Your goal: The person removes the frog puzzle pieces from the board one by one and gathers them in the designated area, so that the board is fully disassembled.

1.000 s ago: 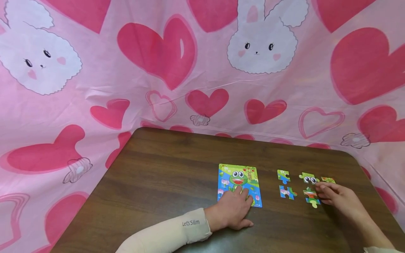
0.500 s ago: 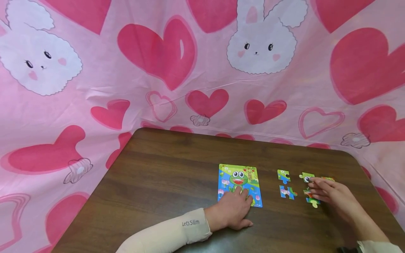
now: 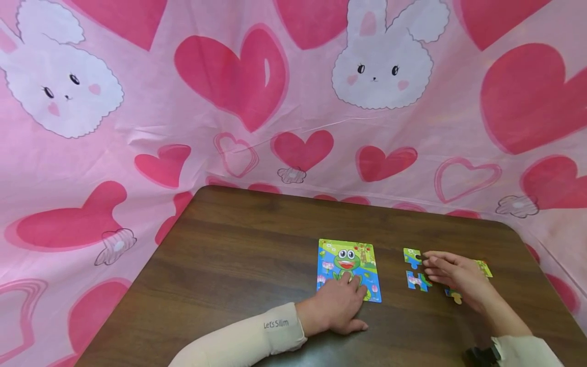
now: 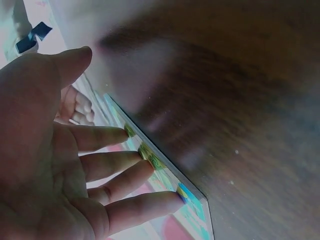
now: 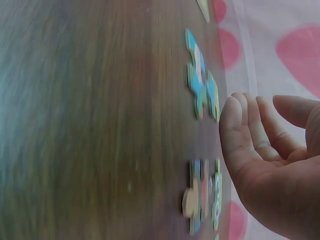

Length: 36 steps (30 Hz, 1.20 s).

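Observation:
My left hand (image 3: 337, 303) rests on the lower part of a frog picture board (image 3: 326, 260), fingers extended. In the left wrist view its fingertips touch the board's face (image 4: 162, 175) close to the edge. To the right, my right hand (image 3: 460, 280) hovers over loose jigsaw pieces, fingertips right by the upper left piece (image 3: 410, 254). The right wrist view shows nothing in its relaxed fingers, thumb apart. A pink-and-blue piece (image 3: 416, 281) lies just below. The frog-eyes piece (image 5: 217, 195) shows in the right wrist view; my right hand hides it from the head.
Partly behind the right hand lie a green corner piece (image 3: 484, 268) and a frog-body piece (image 3: 454, 295). All sit on a dark wooden table (image 3: 229, 255). A pink cloth (image 3: 312, 112) with hearts and rabbits hangs behind the table's far edge.
My right hand has moved left from the frog-eyes and frog-body pieces to the upper left piece, covering the frog-eyes piece. The left hand stays in place on the board.

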Each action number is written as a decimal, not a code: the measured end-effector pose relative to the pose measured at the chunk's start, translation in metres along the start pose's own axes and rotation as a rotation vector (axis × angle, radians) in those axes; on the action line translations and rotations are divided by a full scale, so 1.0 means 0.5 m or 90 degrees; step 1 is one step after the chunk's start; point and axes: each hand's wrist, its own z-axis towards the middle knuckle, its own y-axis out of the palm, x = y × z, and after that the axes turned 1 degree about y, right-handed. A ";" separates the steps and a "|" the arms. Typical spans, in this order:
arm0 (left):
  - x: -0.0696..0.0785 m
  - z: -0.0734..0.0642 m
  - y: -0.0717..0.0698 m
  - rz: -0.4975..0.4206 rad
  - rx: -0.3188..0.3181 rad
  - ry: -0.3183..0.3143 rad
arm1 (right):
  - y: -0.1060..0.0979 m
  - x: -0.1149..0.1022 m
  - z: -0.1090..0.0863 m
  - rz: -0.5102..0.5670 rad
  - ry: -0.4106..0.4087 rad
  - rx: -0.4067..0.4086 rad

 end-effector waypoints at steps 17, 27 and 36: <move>0.002 -0.008 0.008 0.050 0.050 0.006 | 0.093 -0.030 0.052 -0.103 0.019 0.013; -0.001 -0.010 0.007 0.046 0.051 0.017 | 0.138 -0.042 0.079 -0.072 0.016 -0.011; -0.001 -0.010 0.006 0.024 0.021 0.018 | 0.178 -0.045 0.107 -0.073 0.029 -0.021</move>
